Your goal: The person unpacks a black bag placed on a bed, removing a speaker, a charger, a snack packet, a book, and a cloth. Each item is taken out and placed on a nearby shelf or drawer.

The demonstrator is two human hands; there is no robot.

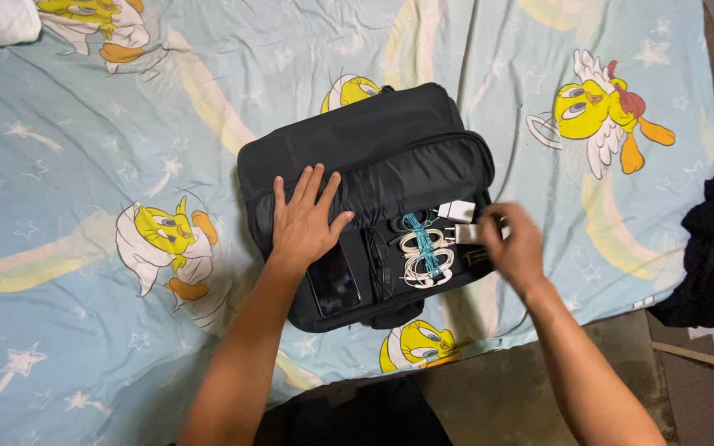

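- A black bag [365, 157] is laid flat on a cartoon-print sheet [68, 165], its front pocket opened toward 6 o'clock.
- The left hand [306, 221] is pressed flat, fingers spread, on the folded-back flap at the bag's 9 o'clock side; nothing is gripped by it.
- The right hand [515, 246] is curled at the pocket's 3 o'clock edge. A small pale adapter [466, 234] appears to be pinched by it, though the hand is blurred and the grip cannot be confirmed.
- A white charger [457, 211] is seen just at 12 o'clock of the adapter; a bundle of white and teal cables [424, 252] lies in the pocket's middle, glasses [380, 263] beside it at 9 o'clock, and a dark phone [334, 281] further toward 9 o'clock, just below the left hand.
- The flap could spring back over the pocket if the left hand's pressure were eased, hiding the contents.
- The adapter could be dropped at the 3 o'clock rim, where the pocket edge is low, and could slide onto the sheet.
- The cables could be snagged by the right hand's fingers and dragged out, since the bundle lies just beside them.
- The glasses could be bent if the cables or the phone were pushed against them.
- The bag sits near the bed's 6 o'clock edge; anything knocked out there could fall to the floor [497, 396].
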